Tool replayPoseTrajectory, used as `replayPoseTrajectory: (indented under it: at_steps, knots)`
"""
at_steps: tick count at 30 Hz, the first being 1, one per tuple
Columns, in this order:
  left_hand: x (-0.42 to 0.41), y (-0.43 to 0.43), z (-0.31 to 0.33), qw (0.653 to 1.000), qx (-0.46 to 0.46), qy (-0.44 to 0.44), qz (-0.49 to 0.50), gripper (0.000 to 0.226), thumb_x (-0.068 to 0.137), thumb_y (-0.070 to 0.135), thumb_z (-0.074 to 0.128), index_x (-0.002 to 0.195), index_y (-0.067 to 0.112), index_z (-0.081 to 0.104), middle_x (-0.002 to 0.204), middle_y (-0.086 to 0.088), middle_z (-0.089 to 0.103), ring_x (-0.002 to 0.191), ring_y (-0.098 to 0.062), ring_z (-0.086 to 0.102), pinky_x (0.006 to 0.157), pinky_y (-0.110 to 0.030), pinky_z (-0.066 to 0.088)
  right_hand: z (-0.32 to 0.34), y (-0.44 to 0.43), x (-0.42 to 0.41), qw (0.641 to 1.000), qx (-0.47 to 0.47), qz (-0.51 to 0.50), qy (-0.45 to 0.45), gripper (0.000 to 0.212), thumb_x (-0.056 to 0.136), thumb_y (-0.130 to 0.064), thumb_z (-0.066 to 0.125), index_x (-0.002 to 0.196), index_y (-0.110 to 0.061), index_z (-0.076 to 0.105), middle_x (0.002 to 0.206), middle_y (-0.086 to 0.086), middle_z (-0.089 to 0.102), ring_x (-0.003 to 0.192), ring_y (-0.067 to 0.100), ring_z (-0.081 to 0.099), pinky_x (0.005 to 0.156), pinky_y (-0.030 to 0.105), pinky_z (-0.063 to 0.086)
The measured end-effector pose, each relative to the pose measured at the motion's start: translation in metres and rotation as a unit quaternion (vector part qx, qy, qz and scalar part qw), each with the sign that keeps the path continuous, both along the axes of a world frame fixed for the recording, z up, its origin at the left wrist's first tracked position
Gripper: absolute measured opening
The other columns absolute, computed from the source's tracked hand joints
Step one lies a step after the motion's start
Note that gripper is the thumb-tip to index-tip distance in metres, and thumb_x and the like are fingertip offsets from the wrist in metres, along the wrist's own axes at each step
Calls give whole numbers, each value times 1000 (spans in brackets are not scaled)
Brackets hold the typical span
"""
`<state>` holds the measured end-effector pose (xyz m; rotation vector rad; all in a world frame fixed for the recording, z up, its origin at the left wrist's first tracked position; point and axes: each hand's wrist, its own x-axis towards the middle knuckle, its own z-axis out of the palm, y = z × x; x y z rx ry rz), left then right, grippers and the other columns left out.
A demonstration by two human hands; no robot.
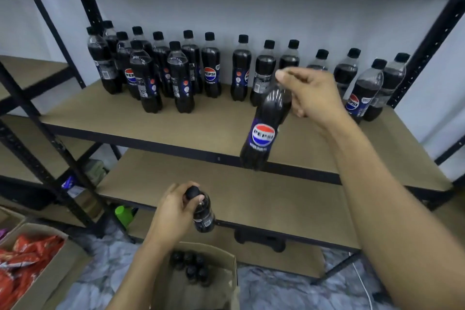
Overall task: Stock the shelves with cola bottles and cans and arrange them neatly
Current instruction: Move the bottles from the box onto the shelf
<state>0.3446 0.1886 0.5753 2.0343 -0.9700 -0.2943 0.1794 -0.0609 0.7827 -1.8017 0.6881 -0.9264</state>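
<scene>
Head view looks down on the stocked shelf (214, 121), a tan board in a black metal frame, and everything else is placed from it. Along the back half of this shelf stand the standing bottles (211, 65), dark cola with black caps: a tight cluster toward its left end, a looser single line across the middle, and a small group at its right end.

Just in front of the shelf's front edge, right of centre, the right hand (309, 94) is clenched round the neck of a Pepsi bottle (264, 133). The bottle hangs tilted, its label facing the camera and its base dipping below the edge of the board.

Below the shelf and nearer the camera, the left hand (176, 211) grips a second bottle (203, 214) by its neck, fingers curled under the cap. Directly under that hand an open cardboard box (221, 282) sits on the floor, with more capped bottles (191, 267) showing inside.

One level beneath the stocked shelf lies a lower shelf (251, 196). Far down to the left of it, an open carton (50, 282) holds red packets (25, 259).
</scene>
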Motion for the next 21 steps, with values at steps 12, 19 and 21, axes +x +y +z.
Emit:
replayPoseTrajectory:
  at_steps: [12,19,21]
  knots:
    - [-6,1,2,998,-6,-28,57,19,93,30,69,109,35,62,98,11,55,87,-6,58,79,-35,50,13,-120,98,984,-56,-13,170,37,96,-30,69,128,-14,63,80,7,70,57,15,63,59,33,56]
    - [-5,2,-4,998,12,-25,61,21,91,25,72,110,31,65,98,12,57,88,-6,59,79,-32,48,15,-156,111,975,-46,-76,204,39,92,-41,71,114,-10,67,85,9,72,58,17,65,65,34,63]
    - [-7,0,-5,998,14,-24,60,22,91,25,72,111,29,65,98,11,58,88,-4,59,79,-31,48,12,-162,109,975,-40,-78,205,41,91,-44,72,115,-12,65,85,8,71,59,17,65,69,38,64]
